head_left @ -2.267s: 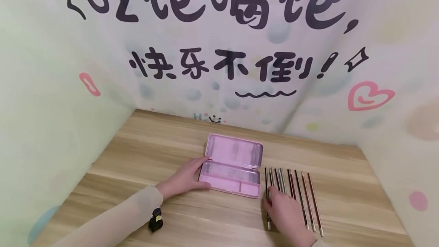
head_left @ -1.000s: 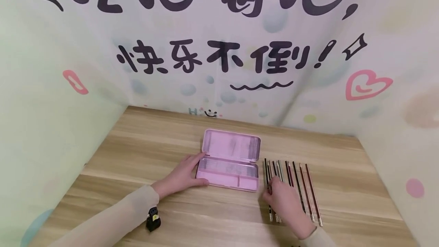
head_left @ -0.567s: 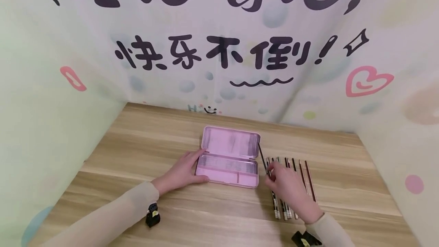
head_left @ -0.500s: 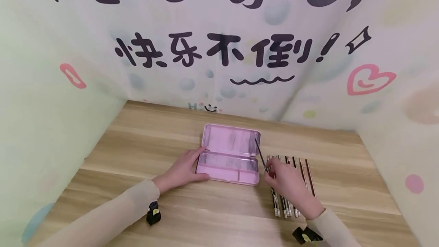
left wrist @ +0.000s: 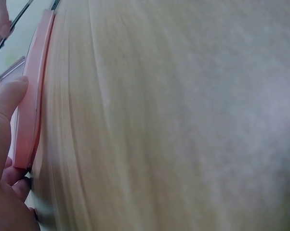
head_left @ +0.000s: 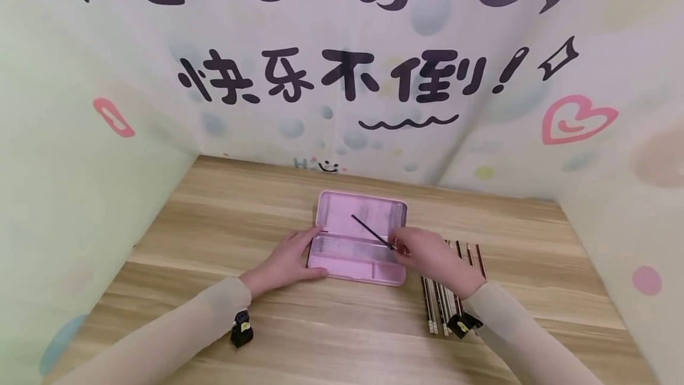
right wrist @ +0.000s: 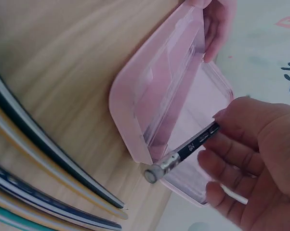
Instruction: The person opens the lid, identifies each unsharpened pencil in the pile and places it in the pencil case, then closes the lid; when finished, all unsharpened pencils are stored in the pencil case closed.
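A pink pencil case (head_left: 342,267) lies with its lid (head_left: 339,210) folded back on the table. My left hand (head_left: 280,263) grips its left end, the thumb (left wrist: 15,94) along the front side. Pinched between my right thumb and fingers is a dark pencil (head_left: 369,229), held aslant over the case with its far end overlapping the lid. My right hand (head_left: 430,254) is above the case's right end. The right wrist view shows the pencil's eraser end (right wrist: 157,172) pointing back out of the grip. More pencils (head_left: 440,308) lie side by side under my right forearm, partly hidden.
The wood-grain table (head_left: 342,343) is bounded by a printed cloth backdrop (head_left: 267,129) at the back and sides. Inside the case, a divider (head_left: 373,270) splits the front compartment. Black devices hang at my left wrist (head_left: 242,328) and right wrist (head_left: 464,322).
My right hand picked one pencil from the row, lifted it and carried it left over the case, turning it aslant. My left hand stays at the case.
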{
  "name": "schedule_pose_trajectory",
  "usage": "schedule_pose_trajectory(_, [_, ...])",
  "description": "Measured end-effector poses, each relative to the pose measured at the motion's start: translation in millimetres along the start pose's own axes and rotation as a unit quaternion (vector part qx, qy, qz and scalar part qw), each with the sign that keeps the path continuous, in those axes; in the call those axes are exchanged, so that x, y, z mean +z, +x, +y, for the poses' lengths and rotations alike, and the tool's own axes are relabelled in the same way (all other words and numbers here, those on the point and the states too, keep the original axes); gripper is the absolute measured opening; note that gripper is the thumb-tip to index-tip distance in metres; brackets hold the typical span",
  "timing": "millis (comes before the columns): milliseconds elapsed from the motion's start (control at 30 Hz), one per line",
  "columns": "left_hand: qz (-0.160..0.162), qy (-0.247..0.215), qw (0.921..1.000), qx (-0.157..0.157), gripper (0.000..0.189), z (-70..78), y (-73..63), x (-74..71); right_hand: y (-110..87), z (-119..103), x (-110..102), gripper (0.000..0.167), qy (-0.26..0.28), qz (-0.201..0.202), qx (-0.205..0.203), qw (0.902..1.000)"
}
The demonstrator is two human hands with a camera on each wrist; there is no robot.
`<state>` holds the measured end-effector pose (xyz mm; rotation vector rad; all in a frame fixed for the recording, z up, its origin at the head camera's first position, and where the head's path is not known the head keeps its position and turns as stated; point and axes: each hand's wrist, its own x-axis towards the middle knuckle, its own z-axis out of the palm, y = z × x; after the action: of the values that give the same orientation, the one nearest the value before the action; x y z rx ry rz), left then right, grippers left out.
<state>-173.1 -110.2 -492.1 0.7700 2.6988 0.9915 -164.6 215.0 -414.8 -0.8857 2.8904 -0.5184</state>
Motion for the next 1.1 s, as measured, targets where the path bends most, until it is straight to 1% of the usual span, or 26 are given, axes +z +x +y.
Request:
schedule_pose_trajectory(167, [0.002,-0.001,1.0000,-0.007,0.101,-0.2,-1.9,-0.9,20.2,1,1,0.013,-0.035,-0.005,-0.066,0.9972])
schedule_pose_trajectory(300, [0.004,-0.006,0.9999,-0.014,0.100,-2.1,-5.8,-2.4,33.5,0,9,0.014,-0.075,-0.005,-0.102,0.9919])
schedule_pose_trajectory(433, [0.005,-0.007,0.9997,-0.021,0.099,-3.8,-10.1,-2.7,43.2,-5,20,0.014,-0.099,-0.003,-0.136,0.9858])
schedule_pose_trajectory(500, [0.004,-0.005,0.9998,-0.017,0.099,-3.4,-9.3,-2.2,45.9,-7,23,0.013,-0.112,0.003,-0.149,0.9824])
schedule_pose_trajectory(633, [0.001,-0.017,0.9998,-0.012,0.099,0.2,-5.1,-1.9,49.3,-10,27,0.014,-0.155,0.015,-0.157,0.9753])
schedule_pose_trajectory(700, [0.000,-0.022,0.9996,-0.016,0.100,0.8,-3.9,-0.8,51.1,-11,31,0.016,-0.175,0.015,-0.160,0.9713])
schedule_pose_trajectory(767, [0.002,-0.023,0.9995,-0.020,0.100,0.4,-3.6,0.1,53.0,-13,34,0.014,-0.196,0.012,-0.160,0.9673])
schedule_pose_trajectory(967, [-0.005,-0.019,0.9996,-0.020,0.100,-0.2,-3.0,0.5,51.7,-21,45,0.007,-0.261,0.010,-0.120,0.9577])
schedule_pose_trajectory(1100, [-0.004,-0.025,0.9994,-0.022,0.100,1.0,-3.4,-1.1,51.9,-22,51,0.009,-0.296,0.009,-0.110,0.9488])
